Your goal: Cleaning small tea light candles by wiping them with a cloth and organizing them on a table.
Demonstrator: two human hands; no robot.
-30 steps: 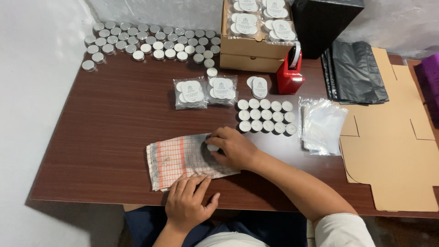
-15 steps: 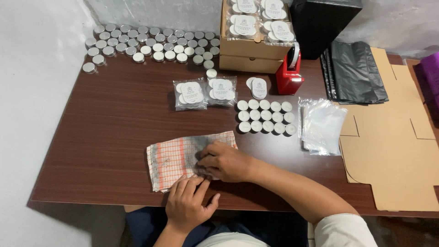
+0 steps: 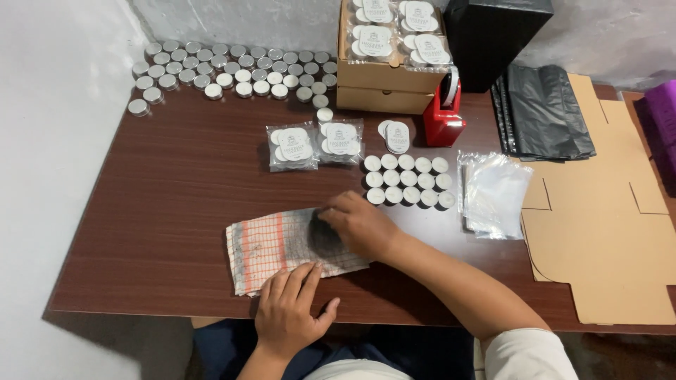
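Note:
A checked orange-and-white cloth lies on the brown table near its front edge. My right hand rests on the cloth's right part with the fingers curled down; what is under them is hidden. My left hand lies flat with fingers apart on the cloth's near edge. Just beyond my right hand stands a block of several small round white candles in metal cups.
Two clear bags of packed candles lie behind the cloth, with many loose metal cups at the back left. A cardboard box, red tape dispenser, clear bags, black bags and flat cardboard fill the right.
My right hand has slid a little back and forth over the cloth; a small pale thing seen at its fingertips a second ago is now covered. The left hand has stayed put.

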